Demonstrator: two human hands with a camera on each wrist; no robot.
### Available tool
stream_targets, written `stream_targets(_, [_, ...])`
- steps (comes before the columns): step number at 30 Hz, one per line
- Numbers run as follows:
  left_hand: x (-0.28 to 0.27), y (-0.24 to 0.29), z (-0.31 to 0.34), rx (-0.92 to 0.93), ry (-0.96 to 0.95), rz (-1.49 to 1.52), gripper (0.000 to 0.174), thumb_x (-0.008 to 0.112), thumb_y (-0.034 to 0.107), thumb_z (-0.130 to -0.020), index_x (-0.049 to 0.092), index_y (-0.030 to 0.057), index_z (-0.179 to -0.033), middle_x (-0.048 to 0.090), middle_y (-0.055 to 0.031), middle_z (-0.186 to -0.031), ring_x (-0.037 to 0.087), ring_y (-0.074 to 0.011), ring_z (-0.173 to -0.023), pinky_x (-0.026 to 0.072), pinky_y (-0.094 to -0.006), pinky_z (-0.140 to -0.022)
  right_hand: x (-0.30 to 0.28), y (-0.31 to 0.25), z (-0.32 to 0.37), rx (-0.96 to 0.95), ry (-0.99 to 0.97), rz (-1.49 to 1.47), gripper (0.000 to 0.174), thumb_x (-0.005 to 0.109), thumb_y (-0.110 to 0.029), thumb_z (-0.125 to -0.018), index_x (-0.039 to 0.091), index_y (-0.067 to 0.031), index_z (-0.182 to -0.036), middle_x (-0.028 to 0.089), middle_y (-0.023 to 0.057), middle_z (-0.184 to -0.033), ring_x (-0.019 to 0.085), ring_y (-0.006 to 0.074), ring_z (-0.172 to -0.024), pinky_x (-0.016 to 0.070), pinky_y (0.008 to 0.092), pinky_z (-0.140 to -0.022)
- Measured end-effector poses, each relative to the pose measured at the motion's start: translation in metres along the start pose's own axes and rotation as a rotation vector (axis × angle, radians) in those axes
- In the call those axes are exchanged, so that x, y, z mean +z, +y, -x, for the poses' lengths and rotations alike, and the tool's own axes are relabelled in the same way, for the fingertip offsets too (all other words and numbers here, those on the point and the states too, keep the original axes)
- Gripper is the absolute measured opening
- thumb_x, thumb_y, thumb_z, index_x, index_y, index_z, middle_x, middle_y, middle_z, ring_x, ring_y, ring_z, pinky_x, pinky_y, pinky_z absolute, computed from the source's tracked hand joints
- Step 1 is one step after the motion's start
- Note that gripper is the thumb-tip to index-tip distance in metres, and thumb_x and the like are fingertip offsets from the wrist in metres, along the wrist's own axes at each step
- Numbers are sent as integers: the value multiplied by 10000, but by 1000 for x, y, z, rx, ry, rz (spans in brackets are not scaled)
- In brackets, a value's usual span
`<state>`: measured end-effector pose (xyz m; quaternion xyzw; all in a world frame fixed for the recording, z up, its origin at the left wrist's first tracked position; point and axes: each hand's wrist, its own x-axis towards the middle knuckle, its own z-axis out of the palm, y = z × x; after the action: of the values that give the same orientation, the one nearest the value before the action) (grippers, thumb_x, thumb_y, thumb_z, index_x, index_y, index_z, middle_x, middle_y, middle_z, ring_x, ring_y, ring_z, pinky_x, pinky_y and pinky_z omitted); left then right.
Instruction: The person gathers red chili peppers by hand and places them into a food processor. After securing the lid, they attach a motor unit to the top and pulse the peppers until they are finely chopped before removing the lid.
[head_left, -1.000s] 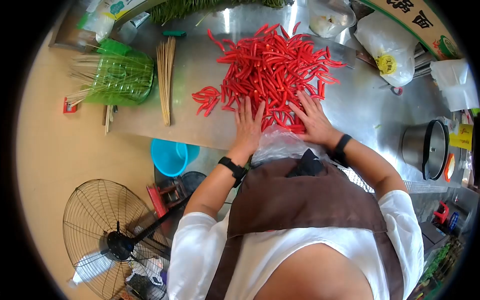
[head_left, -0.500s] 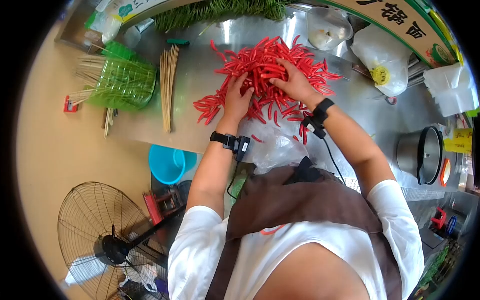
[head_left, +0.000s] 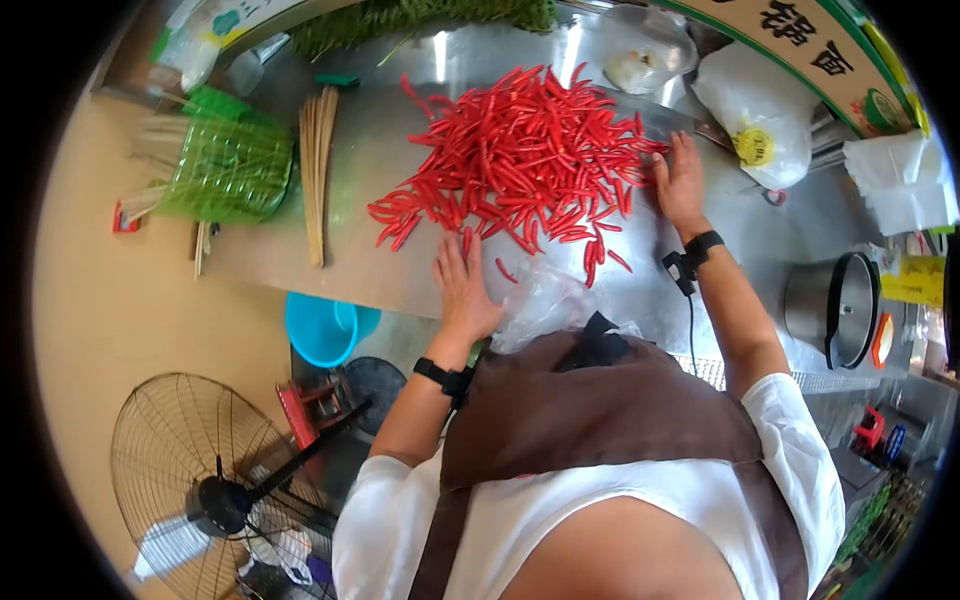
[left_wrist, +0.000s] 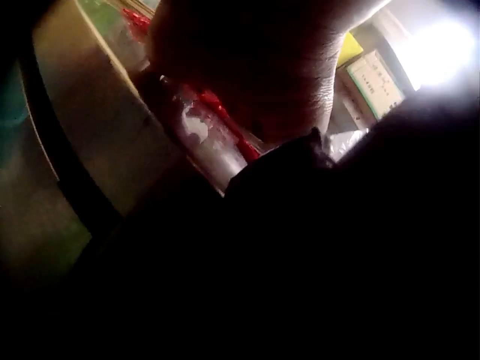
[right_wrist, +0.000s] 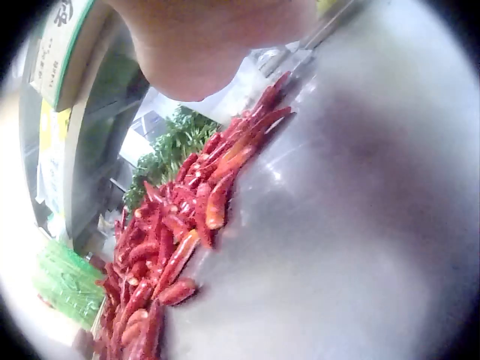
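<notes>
A broad heap of red chili peppers (head_left: 530, 150) lies on the steel table, with a few loose ones at its near side. My left hand (head_left: 466, 295) is at the heap's near left edge, fingers extended toward the peppers. To the right of the heap, my right hand (head_left: 682, 185) has its fingers stretched forward, a fingertip close to the outermost peppers. A clear plastic bag (head_left: 545, 305) lies between the heap and the apron. In the right wrist view, the peppers (right_wrist: 172, 225) spread below the hand (right_wrist: 202, 52). The left wrist view is mostly dark.
Bamboo skewers (head_left: 317, 175) lie left of the heap, beside a green plastic container (head_left: 235, 165) of more skewers. Plastic bags (head_left: 755, 110) and a steel pot (head_left: 820, 305) stand right. Leafy greens (head_left: 420, 22) lie behind. A blue bucket (head_left: 325, 325) and a fan (head_left: 215, 500) are below left.
Both hands went from the heap's near edge onto its top, then parted: the left drew back toward the body, the right moved out to the right side. Some peppers now lie loose near the bag.
</notes>
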<state>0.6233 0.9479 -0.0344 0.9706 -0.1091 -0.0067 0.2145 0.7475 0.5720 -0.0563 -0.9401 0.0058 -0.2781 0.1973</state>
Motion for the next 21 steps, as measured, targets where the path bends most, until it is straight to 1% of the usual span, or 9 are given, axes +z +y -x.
stream_targets(2, [3,4,0,1,-11,-39,1106,774,451,-674,158,70,-1510,58,-292,-1546,65,-464,-1433,85,-598,-1133,12,12,2,29,-7,6,555,568,-338,-928,459,0,-1355,392,277,-1425,379,437,-1311,312,474,-1093])
stream_targets(6, [14,4,-4,-19,19,-129,982,681,457,-788,167,21,-1501,87,-335,-1525,64,-486,-1425,59,-597,-1132,28,6,-10,10,-35,56,606,565,-414,-919,450,-35,-1378,351,296,-1443,357,453,-1320,302,492,-1091])
stream_targets(10, [24,6,-17,-180,154,-58,894,604,444,-872,158,-22,-1491,107,-358,-1510,88,-504,-1411,62,-583,-1135,49,-25,-14,-10,-92,77,620,563,-444,-915,453,-52,-1382,342,320,-1436,363,453,-1314,307,493,-1083])
stream_targets(12, [28,3,-33,-251,259,-25,868,573,444,-899,153,-40,-1485,117,-361,-1506,98,-507,-1406,68,-571,-1138,55,-53,-19,0,-104,-59,654,572,-463,-904,445,-38,-1386,345,328,-1428,370,465,-1296,301,490,-1082])
stream_targets(14, [30,-1,-55,-299,332,185,846,565,418,-916,150,-55,-1480,130,-344,-1513,125,-473,-1413,90,-527,-1151,65,-76,-23,60,-145,-251,674,577,-473,-899,439,-32,-1389,347,328,-1427,376,473,-1284,308,487,-1076])
stream_targets(15, [29,-2,-67,-321,372,291,834,561,406,-924,148,-63,-1477,136,-336,-1516,138,-457,-1417,102,-504,-1157,72,-83,-26,36,-148,-174,720,605,-479,-877,420,-17,-1397,347,330,-1426,392,465,-1276,332,477,-1061])
stream_targets(18, [28,2,-108,-319,443,795,800,552,370,-946,145,-79,-1469,172,-295,-1522,191,-377,-1421,144,-432,-1166,83,-104,-34,70,-227,-267,766,638,-477,-851,404,5,-1397,334,334,-1432,405,458,-1267,349,469,-1057])
stream_targets(19, [31,4,-119,-359,439,907,772,553,353,-951,162,-66,-1468,204,-275,-1515,229,-353,-1406,179,-416,-1157,83,-112,-33,67,-263,-335,806,676,-460,-826,387,32,-1394,348,324,-1418,403,447,-1273,338,458,-1073])
stream_targets(21, [40,10,-135,-434,429,1136,717,554,319,-961,195,-41,-1467,268,-234,-1500,303,-307,-1377,249,-382,-1139,70,-137,-33,190,-370,-467,821,691,-456,-816,379,39,-1391,372,320,-1393,384,449,-1288,325,457,-1083])
